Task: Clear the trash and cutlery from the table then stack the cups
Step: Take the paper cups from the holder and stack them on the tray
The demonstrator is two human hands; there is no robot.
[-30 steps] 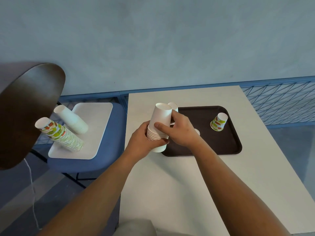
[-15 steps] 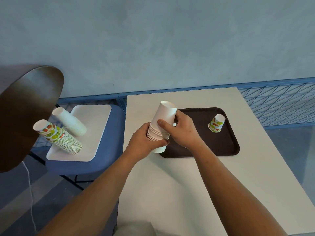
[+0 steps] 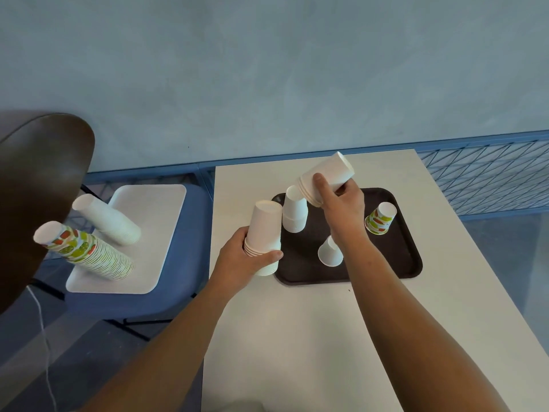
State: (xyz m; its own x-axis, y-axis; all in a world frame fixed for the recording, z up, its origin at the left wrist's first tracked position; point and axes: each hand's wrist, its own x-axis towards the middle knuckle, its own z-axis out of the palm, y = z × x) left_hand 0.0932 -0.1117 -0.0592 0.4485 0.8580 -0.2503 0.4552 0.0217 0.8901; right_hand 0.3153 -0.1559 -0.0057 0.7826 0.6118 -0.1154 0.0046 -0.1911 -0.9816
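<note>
Gripping white cup stack (image 3: 264, 233) in left hand (image 3: 241, 260), tilted cup stack (image 3: 328, 178) in right hand (image 3: 344, 203)

The tray (image 3: 401, 263) was dark brown, and the surface (image 3: 297, 337) under it off-white. The plain cups (image 3: 294, 212) over the tray were white. The printed cup (image 3: 380, 218) on its right side showed green and orange. Left of the tray, the chair (image 3: 190, 263) was blue.

- A single view, worn on the head, above the near end of the white table (image 3: 297, 337).
- It faces forward and down, toward the grey-blue wall (image 3: 267, 69).
- It is close to the table; the wide lens takes in also the blue chair (image 3: 190, 248) at the left.
</note>
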